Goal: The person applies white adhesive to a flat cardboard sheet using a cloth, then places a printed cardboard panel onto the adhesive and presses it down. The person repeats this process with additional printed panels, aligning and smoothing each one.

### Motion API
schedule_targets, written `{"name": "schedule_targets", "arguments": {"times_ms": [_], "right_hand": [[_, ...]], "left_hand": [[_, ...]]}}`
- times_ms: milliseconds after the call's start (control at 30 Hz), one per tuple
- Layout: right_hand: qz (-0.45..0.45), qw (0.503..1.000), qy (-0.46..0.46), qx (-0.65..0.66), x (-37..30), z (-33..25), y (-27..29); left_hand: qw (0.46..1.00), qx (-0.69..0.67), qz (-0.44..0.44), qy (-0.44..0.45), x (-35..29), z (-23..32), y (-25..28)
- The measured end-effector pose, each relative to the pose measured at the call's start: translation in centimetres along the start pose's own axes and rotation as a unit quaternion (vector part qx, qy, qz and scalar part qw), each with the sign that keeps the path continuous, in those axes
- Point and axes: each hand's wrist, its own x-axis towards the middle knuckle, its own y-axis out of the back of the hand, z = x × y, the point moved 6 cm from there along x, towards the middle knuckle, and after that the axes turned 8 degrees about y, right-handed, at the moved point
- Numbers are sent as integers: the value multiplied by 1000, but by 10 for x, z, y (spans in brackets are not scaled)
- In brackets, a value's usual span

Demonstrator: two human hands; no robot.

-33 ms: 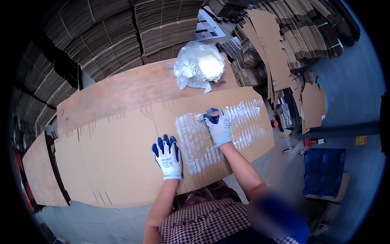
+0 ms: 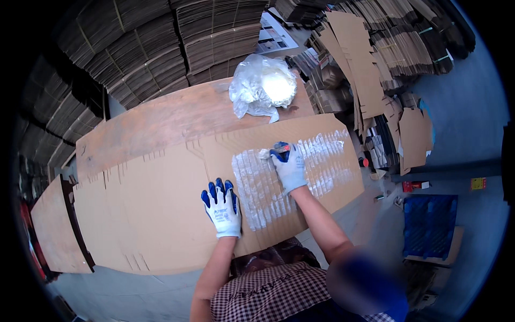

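My left hand, in a white glove with blue fingers, rests flat on a large sheet of brown cardboard, its fingers spread. Closed around a small brush is my gloved right hand. A bit of red shows on the brush handle, and its pale head meets the cardboard. Shiny whitish paste covers the sheet around that hand in streaks and bands. Behind the sheet, on the wooden tabletop, sits a clear plastic bag with a bright white mass in it.
Tall bundles of flat cardboard stand behind the table. More stacks and loose cardboard pieces lie at the far right. A blue pallet is on the right. The sheet has several cut slits along its edges.
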Motion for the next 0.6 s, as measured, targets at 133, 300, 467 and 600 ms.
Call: {"name": "schedule_targets", "arguments": {"times_ms": [133,300,467,600], "right_hand": [[32,996,-70,-55,22,26,34],[35,995,-10,-92,21,10,41],[17,993,-26,-117,31,36,45],[-17,992,5,-124,24,11,61]], "left_hand": [[1000,-4,1,0,1,4,-1],[1000,-1,4,-5,0,3,0],[1000,-3,11,-3,1,5,-2],[1000,-4,15,-2,1,0,-1]]}}
